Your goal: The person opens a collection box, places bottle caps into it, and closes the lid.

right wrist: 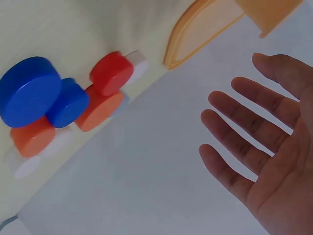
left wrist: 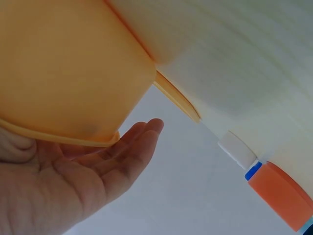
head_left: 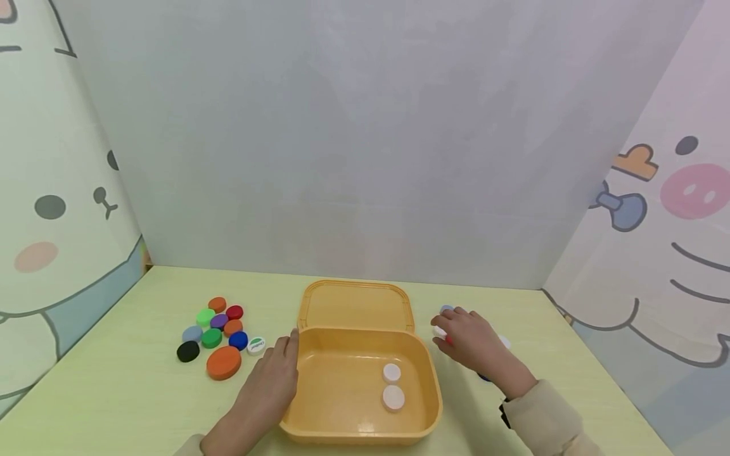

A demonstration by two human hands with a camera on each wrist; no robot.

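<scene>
An orange plastic box (head_left: 342,437) stands in the middle, with two white bottle caps (head_left: 393,399) inside at its right. My left hand (head_left: 268,380) rests along the box's left rim, fingers extended; the left wrist view shows its palm against the rim. Over the bottle caps on the right hovers my right hand (head_left: 470,339). Its fingers are spread and hold nothing in the right wrist view. Among those caps are a red cap (right wrist: 111,73), a large blue cap (right wrist: 30,92), orange ones and white ones. In the head view the hand hides most of them.
The box's lid (head_left: 356,305) lies flat behind it. On the left is a group of coloured caps, among them a large orange cap (head_left: 224,363), a black cap (head_left: 188,351) and a white printed cap (head_left: 256,346). A grey backdrop (head_left: 353,158) rises behind the table.
</scene>
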